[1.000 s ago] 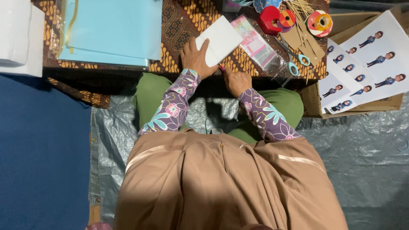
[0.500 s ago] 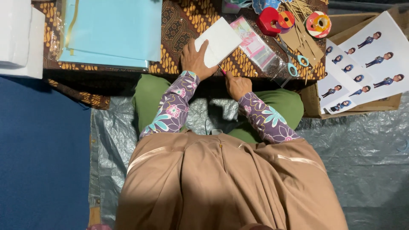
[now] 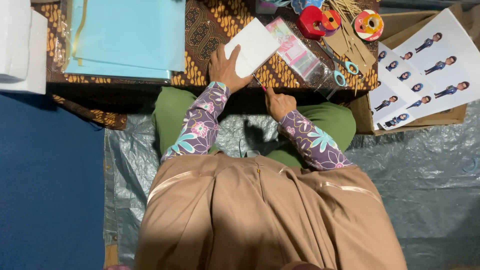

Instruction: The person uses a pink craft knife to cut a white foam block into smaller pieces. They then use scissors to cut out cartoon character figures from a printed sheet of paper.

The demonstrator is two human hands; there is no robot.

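Observation:
My left hand (image 3: pixel 226 68) lies flat on a white rectangular piece (image 3: pixel 256 45) of foam or card, pressing it onto the low table with the brown patterned cloth (image 3: pixel 206 22). My right hand (image 3: pixel 278 103) is closed around a thin pink-handled tool (image 3: pixel 260 84), whose tip touches the near edge of the white piece. Both arms wear purple flowered sleeves.
Light blue paper sheets (image 3: pixel 130 37) lie on the table's left. A clear packet (image 3: pixel 296 50), scissors (image 3: pixel 336 67), red tape dispenser (image 3: pixel 314 21), ribbon roll (image 3: pixel 369 24) and wooden sticks lie to the right. Printed figure sheets (image 3: pixel 425 65) rest on a cardboard box. White foam blocks (image 3: pixel 22 50) sit far left.
My right hand has drawn back toward me along the near edge of the white piece, and the pink tool now shows. My left hand stays on the piece.

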